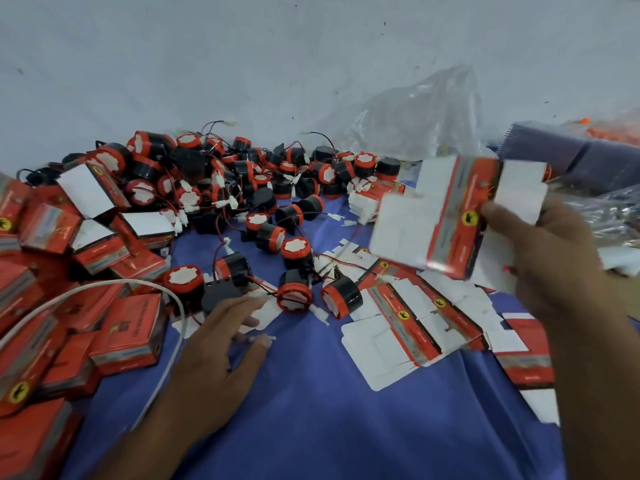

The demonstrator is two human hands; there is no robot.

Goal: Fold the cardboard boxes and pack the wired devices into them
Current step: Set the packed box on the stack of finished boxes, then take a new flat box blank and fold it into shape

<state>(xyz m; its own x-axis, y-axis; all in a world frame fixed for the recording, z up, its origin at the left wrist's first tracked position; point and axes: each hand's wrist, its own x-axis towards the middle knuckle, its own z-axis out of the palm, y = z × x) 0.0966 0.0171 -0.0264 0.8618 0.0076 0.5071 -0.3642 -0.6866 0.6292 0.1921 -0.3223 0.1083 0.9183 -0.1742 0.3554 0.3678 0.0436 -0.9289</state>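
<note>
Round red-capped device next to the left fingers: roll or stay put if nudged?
The device lies on its curved side on the blue cloth, so it probably rolls. Its wire may drag or snag neighbours. Looks small, likely light.

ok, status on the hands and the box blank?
Right hand up, fingers pinching a flat unfolded box blank. Left hand down on the blue cloth beside a wired device, empty. More devices and blanks strewn ahead.
</note>
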